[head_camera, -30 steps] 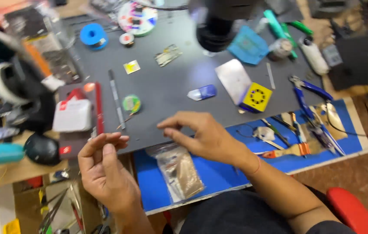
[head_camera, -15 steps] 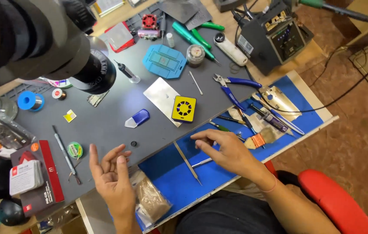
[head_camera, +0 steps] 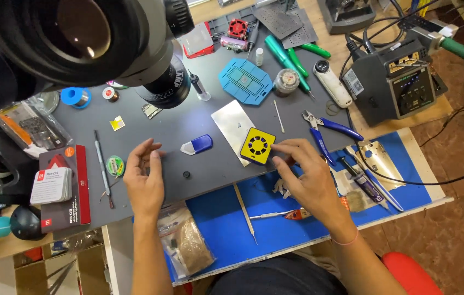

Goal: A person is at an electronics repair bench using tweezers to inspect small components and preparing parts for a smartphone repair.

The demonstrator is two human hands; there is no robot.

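1. Head view: yellow square pad [head_camera: 257, 146] w/ a round black grille lies flat on the grey mat [head_camera: 199, 117], near the mat's front edge, just above the blue mat [head_camera: 297, 229]. It's square, so no real long axis; sits turned a bit, one corner toward the person.
2. Right hand [head_camera: 305, 177]: thumb + forefinger tips pinch the pad's right edge, other fingers curled loosely. Blue pliers [head_camera: 330, 128] just beside the hand.
3. Left hand [head_camera: 143, 177]: flat on the grey mat, fingers spread & slack, holding nothing. Blue-and-white scraper [head_camera: 196, 145] near its fingertips; small black dot [head_camera: 186, 175] just beside it.
4. Silver plate [head_camera: 235, 124] touches the pad's upper-left side.
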